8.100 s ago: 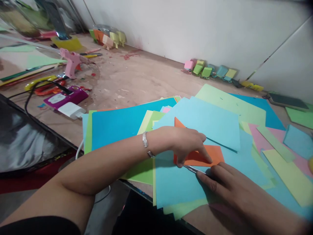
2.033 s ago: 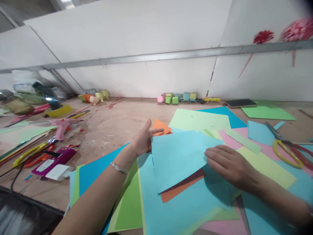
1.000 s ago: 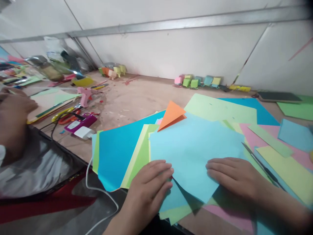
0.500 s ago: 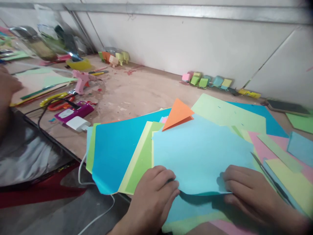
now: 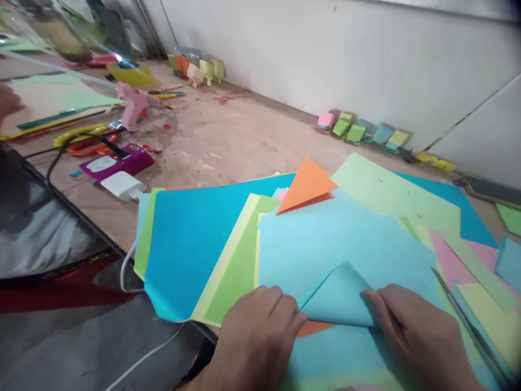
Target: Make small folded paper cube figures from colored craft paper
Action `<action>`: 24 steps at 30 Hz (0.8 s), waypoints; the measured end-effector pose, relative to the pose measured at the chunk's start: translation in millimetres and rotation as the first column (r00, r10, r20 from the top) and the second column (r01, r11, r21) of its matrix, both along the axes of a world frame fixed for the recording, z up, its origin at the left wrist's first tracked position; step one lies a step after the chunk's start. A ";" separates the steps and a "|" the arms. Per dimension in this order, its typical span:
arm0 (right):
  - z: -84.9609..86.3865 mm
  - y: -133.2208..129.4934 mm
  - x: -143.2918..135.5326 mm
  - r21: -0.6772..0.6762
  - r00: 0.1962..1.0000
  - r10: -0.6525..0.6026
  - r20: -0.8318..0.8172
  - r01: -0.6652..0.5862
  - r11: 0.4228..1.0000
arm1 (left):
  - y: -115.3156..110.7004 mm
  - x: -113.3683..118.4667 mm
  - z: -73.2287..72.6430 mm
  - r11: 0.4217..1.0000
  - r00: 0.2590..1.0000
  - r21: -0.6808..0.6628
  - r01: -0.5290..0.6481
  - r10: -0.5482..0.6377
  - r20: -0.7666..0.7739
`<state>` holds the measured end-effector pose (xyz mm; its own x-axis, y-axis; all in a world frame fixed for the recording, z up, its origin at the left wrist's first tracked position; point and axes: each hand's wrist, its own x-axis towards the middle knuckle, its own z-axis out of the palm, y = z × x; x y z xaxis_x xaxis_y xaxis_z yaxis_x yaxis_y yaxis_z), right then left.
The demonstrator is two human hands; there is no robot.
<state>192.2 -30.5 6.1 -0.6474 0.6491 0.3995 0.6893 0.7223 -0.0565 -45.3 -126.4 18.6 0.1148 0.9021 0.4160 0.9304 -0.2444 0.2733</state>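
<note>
A light blue sheet of paper, folded into a triangle [image 5: 341, 298], lies between my hands over a larger light blue sheet [image 5: 309, 244]. My left hand [image 5: 262, 331] has its fingers curled at the triangle's left corner. On the other side, my right hand [image 5: 419, 326] pinches the right edge between thumb and fingers. A strip of orange paper [image 5: 315, 328] peeks out under the lower edge. Above the triangle rests a folded orange paper [image 5: 307, 187]. Scissors [image 5: 468, 317] lie close to my right hand, their blades pointing away from me.
Coloured sheets, including a bright blue one [image 5: 191, 239], overhang the table edge at left. A pink glue gun [image 5: 132, 106], a purple power strip [image 5: 118, 161] and a white charger [image 5: 123, 185] lie beyond. Small paper models [image 5: 356, 131] line the wall. Another person's hand [image 5: 8, 100] shows at far left.
A folded light blue triangle now shows between my hands, where a curved sheet edge was before. My right hand has turned to a pinch. The view has shifted slightly.
</note>
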 end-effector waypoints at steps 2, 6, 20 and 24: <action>0.2 0.1 -1.3 0.050 1.000 -0.006 0.021 0.005 0.999 | 0.8 1.7 -1.1 1.000 1.000 -0.007 -0.023 0.023 -0.017; 1.5 0.4 -4.4 0.142 0.998 -0.027 0.051 0.019 0.990 | 2.2 4.6 -5.9 0.997 0.996 -0.013 -0.081 0.081 -0.039; -4.2 2.0 -1.1 0.072 0.996 -0.033 0.083 0.027 0.997 | 0.4 2.6 -11.4 0.993 0.994 -0.061 -0.102 0.099 -0.049; -3.3 2.9 -3.9 0.070 0.997 -0.040 0.060 0.036 0.997 | 0.9 2.2 -13.9 0.995 0.995 -0.042 -0.091 0.089 -0.050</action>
